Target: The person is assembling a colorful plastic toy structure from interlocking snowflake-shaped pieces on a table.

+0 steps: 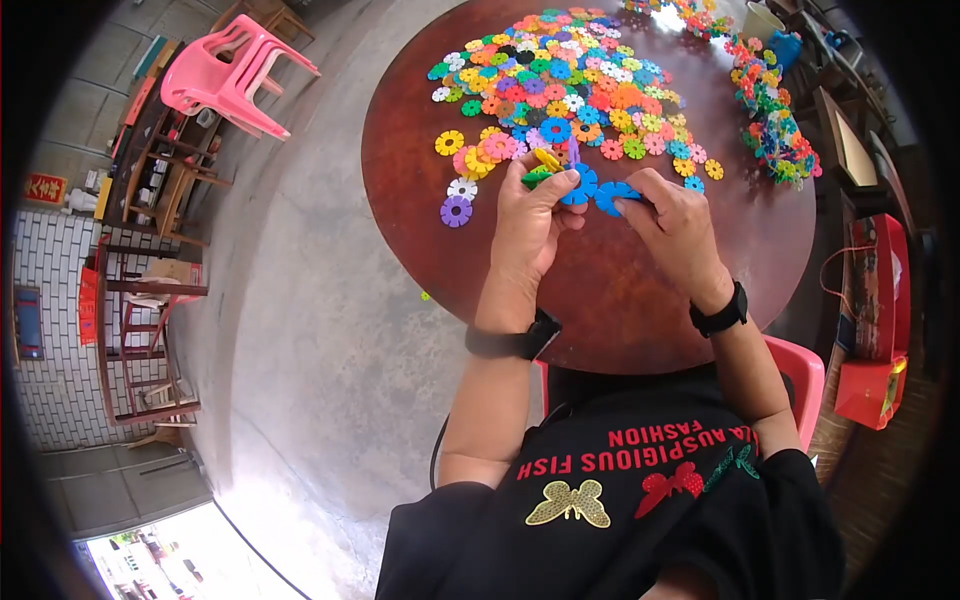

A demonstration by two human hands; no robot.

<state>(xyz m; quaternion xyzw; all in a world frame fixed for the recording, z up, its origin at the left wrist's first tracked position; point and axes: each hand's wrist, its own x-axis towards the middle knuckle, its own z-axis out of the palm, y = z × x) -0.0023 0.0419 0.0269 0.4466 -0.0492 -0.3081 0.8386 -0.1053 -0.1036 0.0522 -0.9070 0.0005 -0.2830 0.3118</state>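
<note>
Left hand (530,215) pinches a cluster of slotted flower discs (581,185) in blue, purple, yellow and green; the right hand (680,226) clamps thumb and fingers on a blue flower disc (611,198) just beside it, above the round reddish-brown surface (610,315). Loose flower discs (536,87) lie spread beyond. The step looks like joining disc to cluster, which calls for lining up slots and pressing squarely, cluster held steady.
</note>
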